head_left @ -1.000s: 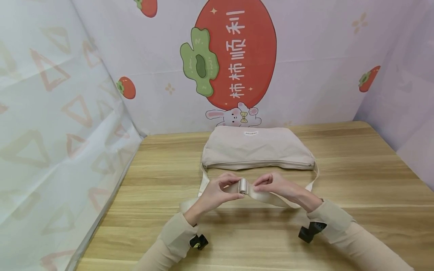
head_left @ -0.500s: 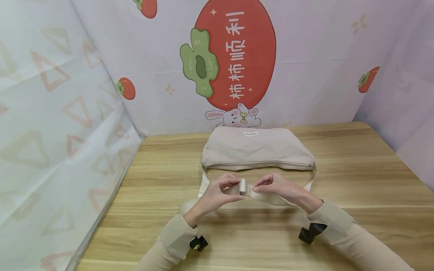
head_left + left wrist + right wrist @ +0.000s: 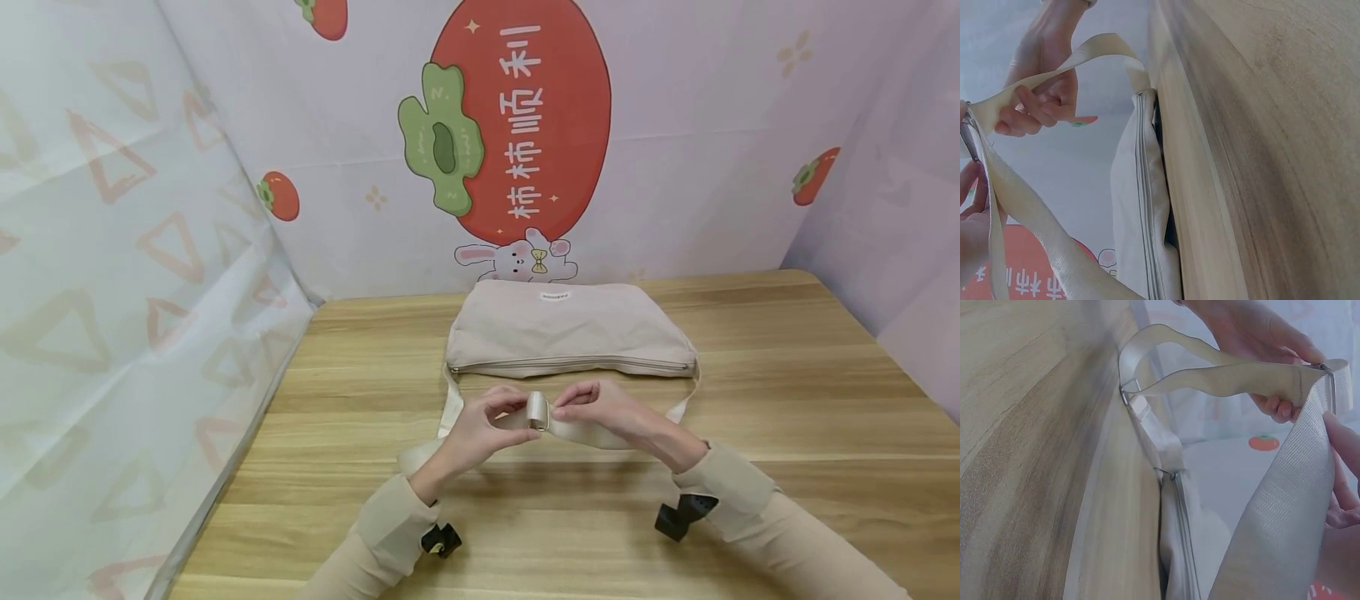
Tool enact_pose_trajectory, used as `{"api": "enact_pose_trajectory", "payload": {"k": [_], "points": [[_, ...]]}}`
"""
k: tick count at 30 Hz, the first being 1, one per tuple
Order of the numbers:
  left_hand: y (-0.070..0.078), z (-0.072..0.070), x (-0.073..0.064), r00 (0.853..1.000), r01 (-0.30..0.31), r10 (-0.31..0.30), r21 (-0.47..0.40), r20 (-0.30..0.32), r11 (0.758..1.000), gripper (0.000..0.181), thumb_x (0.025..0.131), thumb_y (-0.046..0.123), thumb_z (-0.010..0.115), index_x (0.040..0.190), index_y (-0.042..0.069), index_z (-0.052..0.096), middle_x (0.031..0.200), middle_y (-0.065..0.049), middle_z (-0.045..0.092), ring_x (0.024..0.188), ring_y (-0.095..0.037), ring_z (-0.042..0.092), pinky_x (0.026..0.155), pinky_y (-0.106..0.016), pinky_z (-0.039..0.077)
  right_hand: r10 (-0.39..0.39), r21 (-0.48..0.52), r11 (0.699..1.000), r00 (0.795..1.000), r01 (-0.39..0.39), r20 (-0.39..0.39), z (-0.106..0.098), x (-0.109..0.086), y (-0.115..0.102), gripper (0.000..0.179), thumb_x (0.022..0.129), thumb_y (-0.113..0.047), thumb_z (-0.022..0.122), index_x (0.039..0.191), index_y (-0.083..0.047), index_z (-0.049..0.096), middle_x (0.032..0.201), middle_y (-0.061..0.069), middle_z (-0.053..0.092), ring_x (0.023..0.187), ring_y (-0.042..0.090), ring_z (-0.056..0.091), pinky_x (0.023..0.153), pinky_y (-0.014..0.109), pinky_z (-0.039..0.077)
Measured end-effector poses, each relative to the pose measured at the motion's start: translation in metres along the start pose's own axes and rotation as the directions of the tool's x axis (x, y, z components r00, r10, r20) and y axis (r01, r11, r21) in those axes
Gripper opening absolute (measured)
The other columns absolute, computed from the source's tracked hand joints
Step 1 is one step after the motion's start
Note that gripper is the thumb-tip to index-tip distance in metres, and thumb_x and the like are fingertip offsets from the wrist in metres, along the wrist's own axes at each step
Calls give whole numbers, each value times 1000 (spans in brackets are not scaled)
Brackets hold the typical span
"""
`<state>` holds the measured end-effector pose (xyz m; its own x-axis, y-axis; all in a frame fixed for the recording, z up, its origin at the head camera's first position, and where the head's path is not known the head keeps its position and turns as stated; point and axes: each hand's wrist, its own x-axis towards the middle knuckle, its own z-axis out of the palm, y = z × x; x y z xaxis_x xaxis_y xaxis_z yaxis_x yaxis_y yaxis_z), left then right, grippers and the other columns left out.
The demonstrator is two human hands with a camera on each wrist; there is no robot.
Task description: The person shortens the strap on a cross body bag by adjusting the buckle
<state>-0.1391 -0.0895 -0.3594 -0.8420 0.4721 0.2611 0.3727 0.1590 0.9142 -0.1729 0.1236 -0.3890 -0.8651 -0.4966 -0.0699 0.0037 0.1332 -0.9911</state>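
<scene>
Our left hand (image 3: 474, 425) pinches the buckle (image 3: 1334, 392), our right hand (image 3: 609, 411) the strap (image 3: 1275, 515), seemingly mid-adjustment; next likely calls for feeding slack through.

The bag (image 3: 570, 329) is beige, its strap (image 3: 591, 434) cream; the desk (image 3: 787, 375) streaked brown; the far backdrop (image 3: 690, 192) shows red fruit (image 3: 562, 125).

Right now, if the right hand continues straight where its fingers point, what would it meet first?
Most likely the metal buckle with its strap loop, just ahead of the right hand; the left hand is beyond. The remaining gap is hard to judge.
</scene>
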Motion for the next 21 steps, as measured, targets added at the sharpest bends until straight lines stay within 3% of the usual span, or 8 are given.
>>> {"api": "enact_pose_trajectory", "payload": {"k": [5, 10, 14, 21], "points": [[-4, -2, 0, 1000, -1, 0, -18, -31, 1000, 37, 70, -4, 70, 106, -8, 59, 104, -16, 57, 95, -13, 54, 83, -27, 45, -15, 27, 1000, 999, 14, 37, -4, -2, 1, 24, 79, -15, 66, 96, 2, 64, 87, -2, 66, 79, 9, 59, 71, 23, 47], [-19, -4, 0, 998, 6, -9, -47, -58, 999, 40, 70, -1, 72, 108, -4, 60, 105, -13, 57, 96, -12, 54, 84, -26, 45, 0, -2, 1000, 997, 0, 77, -9, -3, 3, 38, 80, -16, 66, 105, 11, 58, 93, 5, 65, 82, 11, 60, 73, 25, 48], [-28, -7, 1, 998, -18, 14, -58, -64, 998, 41, 70, 3, 73, 109, -2, 60, 104, -11, 57, 96, -12, 54, 85, -30, 45, 19, -28, 999, 996, -17, 86, -15, -6, 6, 41, 80, -18, 66, 108, 10, 57, 96, 7, 64, 84, 12, 59, 75, 26, 48], [-26, -10, 0, 998, -34, 28, -104, -64, 994, 42, 70, -1, 71, 110, -5, 58, 103, -13, 56, 95, -12, 54, 86, -43, 43, 25, -47, 999, 999, -22, 45, -25, -14, 11, 36, 80, -15, 66, 104, 10, 58, 91, 2, 65, 83, 9, 58, 75, 24, 47]]}}
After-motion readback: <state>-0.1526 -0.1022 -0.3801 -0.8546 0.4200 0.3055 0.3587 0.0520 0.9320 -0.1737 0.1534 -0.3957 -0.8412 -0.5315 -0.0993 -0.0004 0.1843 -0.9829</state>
